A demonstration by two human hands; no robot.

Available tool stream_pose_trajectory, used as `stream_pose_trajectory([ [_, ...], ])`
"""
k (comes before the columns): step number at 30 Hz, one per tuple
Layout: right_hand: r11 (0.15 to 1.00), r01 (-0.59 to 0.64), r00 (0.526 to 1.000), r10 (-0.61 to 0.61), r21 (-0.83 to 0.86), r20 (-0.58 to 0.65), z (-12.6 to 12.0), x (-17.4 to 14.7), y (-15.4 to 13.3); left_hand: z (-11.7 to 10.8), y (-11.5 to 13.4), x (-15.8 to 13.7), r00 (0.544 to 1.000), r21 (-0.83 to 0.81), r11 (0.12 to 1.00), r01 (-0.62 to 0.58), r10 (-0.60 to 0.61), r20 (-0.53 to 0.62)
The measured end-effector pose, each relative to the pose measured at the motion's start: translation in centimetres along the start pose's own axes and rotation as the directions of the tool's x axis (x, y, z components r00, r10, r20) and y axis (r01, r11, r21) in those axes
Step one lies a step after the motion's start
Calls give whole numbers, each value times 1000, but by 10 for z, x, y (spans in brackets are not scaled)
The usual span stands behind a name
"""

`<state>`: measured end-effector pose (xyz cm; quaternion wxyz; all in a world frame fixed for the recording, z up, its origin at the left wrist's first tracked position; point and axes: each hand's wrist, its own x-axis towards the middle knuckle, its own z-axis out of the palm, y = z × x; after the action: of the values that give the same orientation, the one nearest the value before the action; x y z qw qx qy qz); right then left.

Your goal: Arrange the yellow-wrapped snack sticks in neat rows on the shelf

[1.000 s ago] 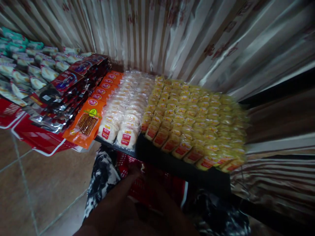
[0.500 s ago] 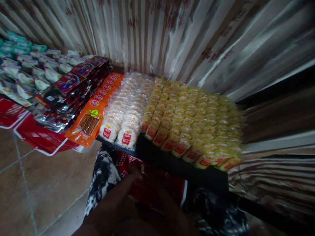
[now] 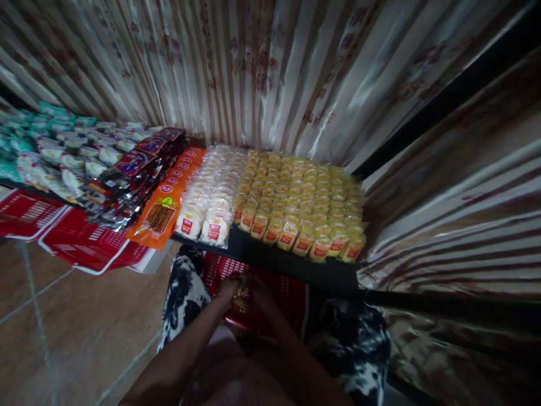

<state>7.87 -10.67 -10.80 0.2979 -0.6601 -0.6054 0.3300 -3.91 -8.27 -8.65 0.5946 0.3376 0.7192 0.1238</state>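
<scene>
Shiny packet (image 3: 241,304) between left hand (image 3: 229,286) and right hand (image 3: 258,290), grip indiscernible in shadow, red-labelled white packs (image 3: 216,226) beyond.

Wrapped snacks (image 3: 291,194) lined a black bench (image 3: 291,266).
Below its edge, the left grip (image 3: 229,286) and right grip (image 3: 258,288) nearly met at a glossy, dim item (image 3: 242,303) over a red basket (image 3: 295,293).

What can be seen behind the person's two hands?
Parts of a perforated red basket show behind the left hand and right hand. Whatever the hands and the black shelf cover cannot be seen.
</scene>
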Motion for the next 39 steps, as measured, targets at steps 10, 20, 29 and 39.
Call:
stream_pose_trajectory([
  [10, 998, -6, 1000, 5, 57, 22, -18, -21, -11, -8, 13, -39, 999, -295, 955, -29, 37, 22],
  [20, 993, 108, 993, -110, -41, -48, -30, -33, -37, -20, 32, -63, 986, -457, 887, -70, 131, 105],
  [29, 992, 64, 998, -65, 110, 9, -51, -35, -59, -26, 50, -87, 930, -549, 801, -239, 351, 106],
  [39, 974, 120, 992, -109, 191, -63, -57, -34, -79, -31, 55, -92, 882, -392, 806, -443, 470, -30],
])
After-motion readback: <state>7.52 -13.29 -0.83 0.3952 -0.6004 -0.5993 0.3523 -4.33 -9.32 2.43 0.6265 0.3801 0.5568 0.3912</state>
